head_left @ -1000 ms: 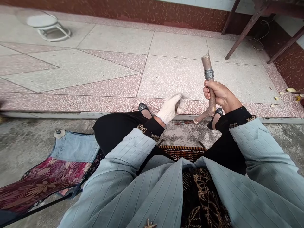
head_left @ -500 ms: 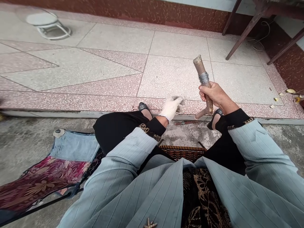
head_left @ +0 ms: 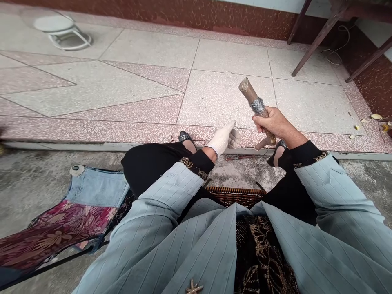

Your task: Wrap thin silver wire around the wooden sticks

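My right hand (head_left: 272, 123) is wrapped round a thick brown wooden stick (head_left: 248, 90) with a forked lower end. Silvery wire (head_left: 258, 106) is wound in a coil about the stick just above my fingers. The stick's cut top leans to the left, and its short branch points left below my hand. To the left of the stick and apart from it, my left hand (head_left: 226, 136) wears a white knit glove. Its fingers are spread, with nothing visible in them.
Before me runs a low step with a tiled terrazzo floor (head_left: 220, 94). A white stool (head_left: 64, 30) stands far left, and a wooden table leg (head_left: 315, 45) far right. Patterned cloth with denim (head_left: 94, 185) hangs at my left. Thin reddish sticks (head_left: 240, 157) lie below the step.
The stick's top has tilted to the left and a little lower in my right hand. The fingers of my gloved left hand have opened out.
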Available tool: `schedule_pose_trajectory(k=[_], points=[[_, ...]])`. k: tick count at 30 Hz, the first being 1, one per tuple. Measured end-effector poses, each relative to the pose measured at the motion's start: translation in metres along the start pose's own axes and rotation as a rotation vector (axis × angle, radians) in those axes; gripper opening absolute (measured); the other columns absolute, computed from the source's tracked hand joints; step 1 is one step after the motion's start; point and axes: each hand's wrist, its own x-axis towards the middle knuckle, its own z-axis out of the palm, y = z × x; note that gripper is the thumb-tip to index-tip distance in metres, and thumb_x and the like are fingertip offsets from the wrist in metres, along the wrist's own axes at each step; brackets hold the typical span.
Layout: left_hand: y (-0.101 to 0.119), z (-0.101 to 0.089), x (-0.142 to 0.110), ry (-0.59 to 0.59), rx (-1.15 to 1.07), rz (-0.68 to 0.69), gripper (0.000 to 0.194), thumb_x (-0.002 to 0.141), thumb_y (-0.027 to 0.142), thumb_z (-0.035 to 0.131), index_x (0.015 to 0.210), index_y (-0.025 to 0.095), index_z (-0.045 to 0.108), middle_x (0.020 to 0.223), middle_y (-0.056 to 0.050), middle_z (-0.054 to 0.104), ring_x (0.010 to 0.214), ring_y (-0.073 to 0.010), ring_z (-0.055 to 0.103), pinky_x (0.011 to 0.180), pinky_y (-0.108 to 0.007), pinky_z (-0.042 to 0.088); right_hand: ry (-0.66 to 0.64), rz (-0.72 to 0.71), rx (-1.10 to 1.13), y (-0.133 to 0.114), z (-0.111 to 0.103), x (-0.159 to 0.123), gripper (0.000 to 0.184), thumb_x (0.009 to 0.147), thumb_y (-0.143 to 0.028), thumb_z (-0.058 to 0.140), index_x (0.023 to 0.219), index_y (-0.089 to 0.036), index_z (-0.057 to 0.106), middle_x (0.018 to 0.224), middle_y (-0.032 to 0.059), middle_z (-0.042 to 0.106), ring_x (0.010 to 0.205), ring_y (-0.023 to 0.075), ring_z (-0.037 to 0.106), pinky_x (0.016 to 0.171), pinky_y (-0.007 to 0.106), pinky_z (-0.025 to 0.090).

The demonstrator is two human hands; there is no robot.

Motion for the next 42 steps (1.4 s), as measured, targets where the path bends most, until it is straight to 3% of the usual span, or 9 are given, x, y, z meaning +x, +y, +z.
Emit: schedule_pose_trajectory(k=[7, 12, 18, 22, 27, 32, 35, 38, 42], points=[[-0.004, -0.003, 0.009, -0.042, 0.076, -0.004, 0.065, 0.081, 0.077, 0.048, 0.055, 0.018, 0.057, 0.046, -0.005, 0.056, 0.032, -0.0134, 0.05, 0.037, -0.028, 0.038, -0.082, 0.027, -0.066, 0.002, 0.004, -0.002, 0.016, 0.079, -0.021, 0.066, 0.075, -0.02, 0.051, 0.05, -0.003, 0.055, 0.043, 0.0096, 0.05, 0.042, 0.024, 0.04], [-0.008, -0.001, 0.009, -0.097, 0.041, 0.037, 0.048, 0.09, 0.052, 0.053, 0.057, 0.017, 0.055, 0.048, -0.003, 0.055, 0.033, -0.0115, 0.048, 0.037, -0.026, 0.036, -0.072, 0.045, -0.149, 0.001, 0.005, -0.003, 0.016, 0.079, -0.022, 0.067, 0.076, -0.02, 0.052, 0.05, -0.0032, 0.055, 0.043, 0.0092, 0.05, 0.042, 0.024, 0.039], [-0.001, -0.002, 0.001, -0.23, -0.198, 0.064, 0.031, 0.082, 0.042, 0.071, 0.075, 0.017, 0.054, 0.06, 0.003, 0.053, 0.043, -0.0077, 0.049, 0.044, -0.022, 0.042, -0.008, 0.038, -0.185, 0.003, -0.001, 0.001, 0.016, 0.08, -0.019, 0.067, 0.074, -0.019, 0.052, 0.048, -0.0022, 0.055, 0.04, 0.0081, 0.047, 0.039, 0.022, 0.035], [0.005, -0.007, -0.005, -0.325, -0.177, 0.138, 0.025, 0.079, 0.032, 0.073, 0.079, 0.016, 0.054, 0.066, 0.003, 0.053, 0.048, -0.0059, 0.051, 0.049, -0.022, 0.044, 0.041, 0.036, -0.08, 0.007, -0.01, 0.004, 0.017, 0.079, -0.018, 0.068, 0.073, -0.019, 0.052, 0.047, -0.0022, 0.053, 0.039, 0.0081, 0.046, 0.037, 0.021, 0.035], [0.017, -0.013, -0.013, -0.29, 0.219, 0.318, 0.011, 0.079, 0.022, 0.065, 0.078, 0.016, 0.055, 0.065, 0.003, 0.054, 0.052, -0.0069, 0.051, 0.055, -0.024, 0.043, 0.119, 0.089, 0.175, 0.009, -0.018, 0.007, 0.02, 0.08, -0.019, 0.068, 0.074, -0.021, 0.049, 0.052, -0.0028, 0.054, 0.041, 0.0076, 0.047, 0.036, 0.019, 0.037], [0.029, -0.013, -0.019, -0.089, 0.879, 0.616, 0.008, 0.072, 0.009, 0.058, 0.073, 0.017, 0.06, 0.064, 0.002, 0.055, 0.059, -0.01, 0.048, 0.059, -0.027, 0.036, 0.156, 0.182, 0.319, 0.005, -0.017, 0.008, 0.02, 0.082, -0.018, 0.065, 0.075, -0.021, 0.047, 0.054, -0.0036, 0.052, 0.043, 0.0072, 0.047, 0.037, 0.019, 0.036], [0.029, -0.014, -0.016, 0.07, 1.007, 0.726, 0.016, 0.071, 0.004, 0.052, 0.072, 0.017, 0.061, 0.068, -0.001, 0.057, 0.063, -0.0129, 0.049, 0.062, -0.03, 0.036, 0.159, 0.213, 0.378, 0.006, -0.017, 0.009, 0.019, 0.082, -0.02, 0.065, 0.077, -0.021, 0.046, 0.055, -0.0042, 0.051, 0.044, 0.0071, 0.047, 0.038, 0.018, 0.036], [0.024, -0.015, -0.012, 0.198, 0.823, 0.749, 0.014, 0.073, 0.007, 0.054, 0.075, 0.017, 0.063, 0.084, -0.005, 0.062, 0.074, -0.0155, 0.054, 0.07, -0.032, 0.042, 0.137, 0.231, 0.437, 0.009, -0.019, 0.012, 0.019, 0.082, -0.021, 0.066, 0.08, -0.021, 0.046, 0.055, -0.005, 0.049, 0.045, 0.0069, 0.045, 0.039, 0.017, 0.035], [0.018, -0.014, -0.009, 0.057, 0.132, 0.539, 0.005, 0.077, 0.021, 0.062, 0.08, 0.018, 0.06, 0.09, -0.005, 0.064, 0.082, -0.0155, 0.06, 0.076, -0.032, 0.05, 0.151, 0.258, 0.53, 0.012, -0.021, 0.013, 0.02, 0.083, -0.021, 0.065, 0.08, -0.02, 0.045, 0.055, -0.0059, 0.047, 0.044, 0.0063, 0.043, 0.039, 0.017, 0.034]])
